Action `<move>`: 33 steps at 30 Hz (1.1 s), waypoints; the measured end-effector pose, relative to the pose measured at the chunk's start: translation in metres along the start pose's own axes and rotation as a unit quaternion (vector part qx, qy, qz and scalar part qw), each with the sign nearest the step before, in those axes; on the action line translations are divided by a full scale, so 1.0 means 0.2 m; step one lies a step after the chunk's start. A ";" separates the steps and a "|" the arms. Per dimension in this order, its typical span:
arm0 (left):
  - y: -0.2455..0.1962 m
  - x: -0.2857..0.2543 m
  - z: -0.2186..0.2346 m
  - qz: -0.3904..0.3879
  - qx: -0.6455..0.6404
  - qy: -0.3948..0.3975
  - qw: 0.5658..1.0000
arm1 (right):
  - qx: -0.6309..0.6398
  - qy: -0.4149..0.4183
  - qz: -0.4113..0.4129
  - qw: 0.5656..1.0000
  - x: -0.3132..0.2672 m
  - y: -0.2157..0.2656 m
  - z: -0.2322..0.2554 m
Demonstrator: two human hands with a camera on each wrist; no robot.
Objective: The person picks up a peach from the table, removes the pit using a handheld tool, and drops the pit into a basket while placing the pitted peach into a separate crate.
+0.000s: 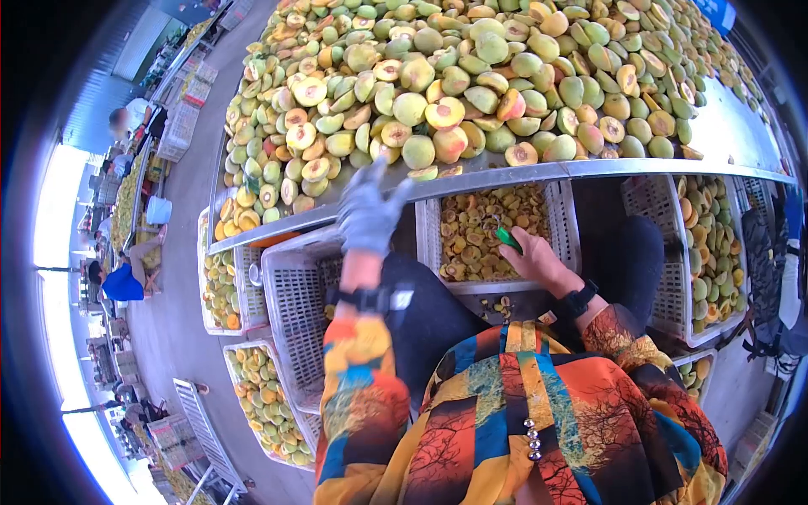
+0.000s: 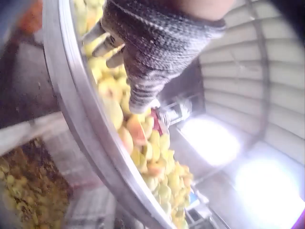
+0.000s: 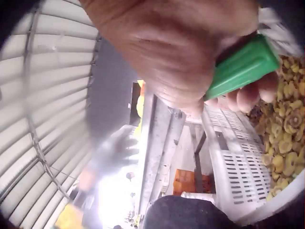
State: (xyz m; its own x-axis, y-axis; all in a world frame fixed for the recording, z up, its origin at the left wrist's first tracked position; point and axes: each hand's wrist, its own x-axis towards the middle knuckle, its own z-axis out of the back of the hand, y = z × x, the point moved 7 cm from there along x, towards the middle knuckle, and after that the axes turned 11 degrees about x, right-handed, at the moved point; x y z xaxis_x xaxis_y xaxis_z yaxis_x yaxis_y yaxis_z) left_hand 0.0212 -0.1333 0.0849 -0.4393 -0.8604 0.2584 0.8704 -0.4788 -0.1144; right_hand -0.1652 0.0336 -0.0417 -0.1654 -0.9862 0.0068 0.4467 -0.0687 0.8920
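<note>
Halved yellow-green fruit lies heaped on a metal-edged table. The left hand, in a grey glove, is over the table's near edge with its fingers spread, holding nothing; in the left wrist view the gloved hand hangs just above the fruit. Bare, the right hand grips a green handle over a white crate of small fruit pieces. The right wrist view shows fingers curled round the green handle; the tool's working end cannot be made out.
Below the table's left part stands a white crate, with fruit-filled crates beside it. Another full crate is at the right. The person's knees flank the middle crate. Other people work at a table far left.
</note>
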 end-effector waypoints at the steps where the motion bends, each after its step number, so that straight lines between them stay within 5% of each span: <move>1: -0.09 0.11 -0.10 -0.003 0.023 0.035 0.999 | -0.005 -0.011 -0.003 1.000 -0.01 0.01 0.03; 4: -0.22 0.30 -0.34 0.016 0.056 0.119 0.991 | 0.015 -0.033 -0.022 0.999 -0.05 0.09 0.15; 7: -0.13 0.30 -0.29 0.037 -0.125 0.013 0.991 | 0.057 -0.069 -0.026 0.996 -0.08 0.11 0.24; 8: -0.06 0.28 -0.30 0.000 -0.319 -0.128 0.939 | 0.059 -0.069 -0.025 0.996 -0.07 0.14 0.26; 10: -0.06 0.12 -0.20 0.166 -0.628 0.011 0.760 | 0.129 -0.084 0.003 0.988 -0.05 0.20 0.26; 12: -0.06 -0.01 -0.15 0.171 -0.750 0.025 0.638 | 0.204 -0.042 -0.033 0.977 -0.01 0.23 0.17; 14: -0.08 -0.14 -0.17 0.240 -0.767 0.078 0.590 | 0.194 0.041 -0.077 0.977 0.03 0.35 0.07; 16: -0.13 -0.24 -0.17 0.270 -0.754 0.080 0.594 | 0.179 0.036 0.002 0.983 0.05 0.49 0.01; 18: -0.17 -0.31 -0.19 0.332 -0.727 0.038 0.600 | 0.196 0.074 -0.023 0.978 0.05 0.55 -0.05; 21: -0.20 -0.38 -0.23 0.365 -0.707 0.096 0.598 | 0.109 0.043 0.001 0.993 0.06 0.51 -0.06; 23: -0.27 -0.37 -0.32 0.233 -0.781 0.231 0.531 | 0.113 0.023 0.012 0.993 0.08 0.55 0.03; 24: -0.29 -0.37 -0.32 0.233 -0.782 0.235 0.528 | 0.118 0.006 0.027 0.993 0.08 0.56 0.07; 26: -0.35 -0.36 -0.30 0.193 -0.703 0.299 0.616 | 0.128 -0.001 0.061 0.990 0.10 0.54 0.08; 28: -0.40 -0.35 -0.26 0.186 -0.687 0.314 0.628 | 0.167 0.102 -0.003 0.981 0.10 0.53 0.03; 30: -0.39 -0.32 -0.19 0.173 -0.731 0.253 0.610 | 0.162 0.033 0.070 0.984 0.12 0.52 0.05; 31: -0.36 -0.33 -0.17 0.165 -0.715 0.239 0.635 | 0.332 0.015 -0.027 0.943 0.12 0.49 0.05; 32: -0.39 -0.32 -0.15 0.170 -0.763 0.116 0.613 | 0.489 -0.003 -0.124 0.863 0.10 0.45 0.02; 33: -0.42 -0.33 -0.17 0.173 -0.766 0.073 0.615 | 0.533 -0.052 -0.134 0.834 0.10 0.42 -0.03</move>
State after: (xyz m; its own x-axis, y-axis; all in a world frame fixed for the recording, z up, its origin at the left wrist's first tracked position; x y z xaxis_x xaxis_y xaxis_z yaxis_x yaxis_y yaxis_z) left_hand -0.0305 -0.0419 0.0448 -0.3993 -0.9101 -0.1110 -0.2639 0.2300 -0.9367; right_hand -0.1265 0.0067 0.0315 -0.2334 -0.9351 -0.2667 -0.6444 -0.0566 0.7626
